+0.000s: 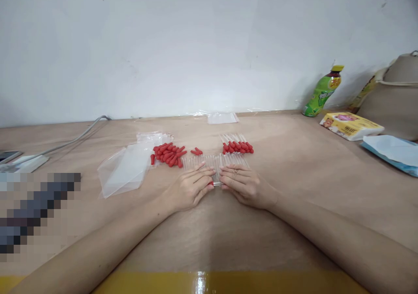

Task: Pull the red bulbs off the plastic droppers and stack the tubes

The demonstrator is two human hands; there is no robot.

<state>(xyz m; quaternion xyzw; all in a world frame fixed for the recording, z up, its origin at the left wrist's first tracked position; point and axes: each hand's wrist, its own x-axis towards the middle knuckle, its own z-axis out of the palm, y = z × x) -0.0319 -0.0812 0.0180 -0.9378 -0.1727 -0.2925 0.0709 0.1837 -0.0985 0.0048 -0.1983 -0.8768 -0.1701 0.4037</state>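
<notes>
My left hand [192, 188] is closed, its thumb and fingertips together around a red rubber bulb [211, 183], of which only a bit shows. Opposite it, my right hand [244, 186] pinches a clear glass tube [217, 184] that lies crosswise between the fingertips; most of it is hidden. Beneath and just beyond both hands spreads a row of clear glass tubes [212, 162]. A heap of red rubber bulbs [168, 153] lies to the left of that row, with a few loose bulbs [196, 151] nearby. Behind my right hand, several droppers with red bulbs [237, 147] lie side by side.
Clear plastic bags [126, 172] lie left of the bulbs, and another bag [223, 118] near the wall. At right stand a green bottle [323, 92], a tissue pack [351, 126], a blue packet [392, 152] and a beige bag [388, 98]. A grey cable [81, 135] crosses the left side.
</notes>
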